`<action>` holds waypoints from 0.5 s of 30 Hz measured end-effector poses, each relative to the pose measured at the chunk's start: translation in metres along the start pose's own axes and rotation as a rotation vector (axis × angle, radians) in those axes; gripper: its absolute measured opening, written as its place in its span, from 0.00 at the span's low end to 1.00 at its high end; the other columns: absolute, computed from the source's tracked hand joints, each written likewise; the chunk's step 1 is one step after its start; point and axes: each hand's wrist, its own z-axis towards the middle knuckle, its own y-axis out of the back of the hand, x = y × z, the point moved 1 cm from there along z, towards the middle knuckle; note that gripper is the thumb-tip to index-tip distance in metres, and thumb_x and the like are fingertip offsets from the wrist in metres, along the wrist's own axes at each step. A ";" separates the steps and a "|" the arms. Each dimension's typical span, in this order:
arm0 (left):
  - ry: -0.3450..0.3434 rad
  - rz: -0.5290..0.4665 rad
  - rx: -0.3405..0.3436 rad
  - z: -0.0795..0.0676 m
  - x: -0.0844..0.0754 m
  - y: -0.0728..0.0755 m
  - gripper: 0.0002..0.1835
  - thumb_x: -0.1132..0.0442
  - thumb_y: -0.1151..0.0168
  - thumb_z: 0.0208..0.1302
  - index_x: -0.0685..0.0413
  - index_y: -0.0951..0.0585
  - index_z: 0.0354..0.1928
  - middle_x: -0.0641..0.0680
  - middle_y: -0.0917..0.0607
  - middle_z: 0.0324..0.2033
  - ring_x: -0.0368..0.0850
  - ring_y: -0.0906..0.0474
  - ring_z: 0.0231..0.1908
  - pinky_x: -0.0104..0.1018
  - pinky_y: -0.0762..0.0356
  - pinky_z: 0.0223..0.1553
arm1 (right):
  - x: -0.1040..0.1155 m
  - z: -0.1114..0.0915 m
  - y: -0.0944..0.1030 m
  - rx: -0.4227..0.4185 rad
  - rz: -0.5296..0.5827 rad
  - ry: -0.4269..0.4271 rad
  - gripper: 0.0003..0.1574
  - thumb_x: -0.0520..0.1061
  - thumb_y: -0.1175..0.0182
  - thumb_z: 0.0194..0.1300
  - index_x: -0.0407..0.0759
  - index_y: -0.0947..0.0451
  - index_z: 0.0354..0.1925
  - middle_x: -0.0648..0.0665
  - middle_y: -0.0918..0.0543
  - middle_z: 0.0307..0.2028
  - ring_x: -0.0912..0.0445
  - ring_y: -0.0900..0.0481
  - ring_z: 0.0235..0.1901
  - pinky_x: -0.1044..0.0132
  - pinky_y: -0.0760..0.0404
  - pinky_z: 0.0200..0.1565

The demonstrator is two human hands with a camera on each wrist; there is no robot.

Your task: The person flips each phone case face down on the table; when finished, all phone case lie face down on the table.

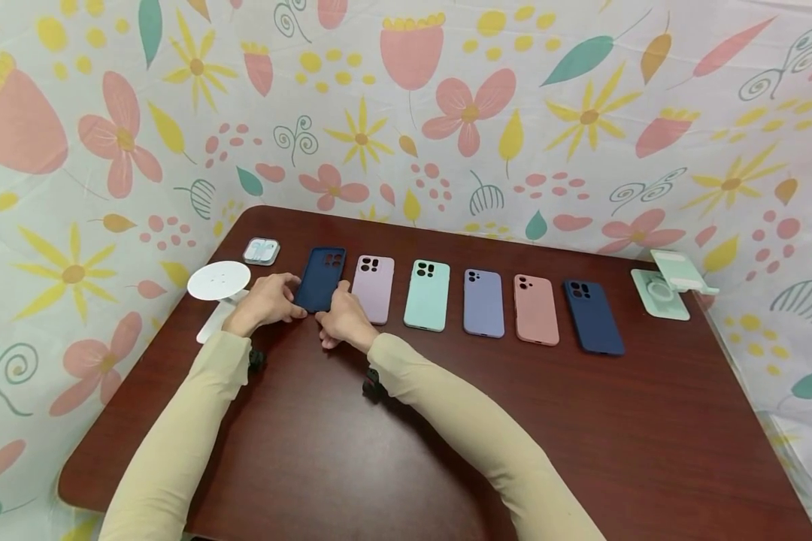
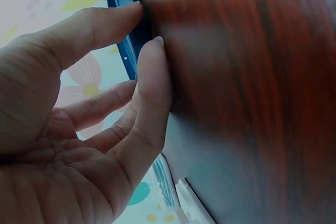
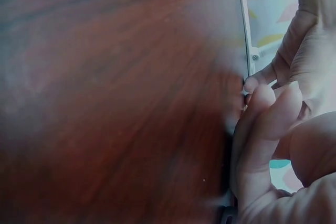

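Note:
A dark blue phone case (image 1: 320, 279) lies at the left end of a row of cases, its hollow inside seemingly facing up and its camera cutouts at the far end. My left hand (image 1: 266, 303) pinches its near left corner between thumb and fingers; in the left wrist view the edge of the case (image 2: 131, 51) shows between those fingertips. At the near right corner, my right hand (image 1: 346, 314) holds the case, thumb along the right side and fingers by the near edge. The right wrist view shows the curled fingers of the right hand (image 3: 268, 140), but its grip is partly hidden.
Rightward lie a lilac case (image 1: 374, 289), a mint case (image 1: 427, 295), a periwinkle case (image 1: 483, 303), a pink case (image 1: 536, 309) and another dark blue case (image 1: 594, 317). A white round-topped stand (image 1: 218, 281) and boxed earphones (image 1: 262, 252) sit left; a pale green folding stand (image 1: 659, 294) sits far right.

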 end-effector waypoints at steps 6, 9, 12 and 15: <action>0.031 -0.050 0.023 -0.001 0.000 -0.002 0.41 0.66 0.22 0.64 0.67 0.29 0.77 0.65 0.15 0.45 0.42 0.10 0.30 0.32 0.15 0.36 | -0.007 0.010 -0.002 0.001 -0.020 -0.006 0.53 0.41 0.37 0.80 0.36 0.59 0.86 0.39 0.15 0.18 0.52 0.17 0.10 0.59 0.13 0.20; 0.034 -0.082 0.030 -0.002 0.001 -0.002 0.41 0.66 0.23 0.65 0.67 0.29 0.77 0.62 0.15 0.44 0.41 0.10 0.30 0.32 0.14 0.36 | -0.009 0.016 -0.002 0.016 -0.021 0.002 0.55 0.41 0.37 0.80 0.38 0.61 0.87 0.38 0.14 0.18 0.51 0.17 0.10 0.57 0.12 0.20; 0.029 -0.140 0.047 -0.003 0.002 -0.001 0.40 0.65 0.24 0.66 0.69 0.29 0.77 0.61 0.15 0.43 0.40 0.11 0.30 0.33 0.11 0.37 | -0.009 0.019 -0.003 0.011 -0.043 0.022 0.57 0.41 0.36 0.80 0.41 0.62 0.87 0.38 0.14 0.19 0.50 0.16 0.11 0.57 0.12 0.20; 0.030 -0.214 0.070 -0.005 0.003 0.000 0.39 0.66 0.25 0.68 0.71 0.29 0.76 0.62 0.14 0.45 0.39 0.12 0.31 0.33 0.09 0.39 | -0.010 0.021 -0.004 0.008 -0.077 0.046 0.57 0.42 0.36 0.80 0.44 0.63 0.88 0.39 0.14 0.20 0.49 0.15 0.12 0.58 0.12 0.21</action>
